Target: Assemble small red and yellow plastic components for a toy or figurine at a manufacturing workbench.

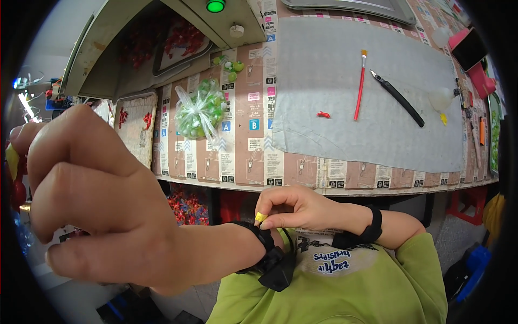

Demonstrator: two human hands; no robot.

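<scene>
My left hand (91,200) fills the left foreground with its back toward the camera and its fingers curled shut; whatever lies inside them is hidden. A black strap (270,254) sits on its wrist. My right hand (294,208) is at the middle, just below the table's front edge, right beside that strap. Its thumb and fingertips pinch a small yellow piece (260,217). A second black band (367,232) circles the right wrist, above my green shirt (345,291).
The cardboard-covered table (243,156) carries a grey mat (345,124) with a red brush (360,86), a black craft knife (399,99) and a tiny red piece (322,114). A clear bag of green pieces (200,112) and a tray with red bits (135,129) lie left.
</scene>
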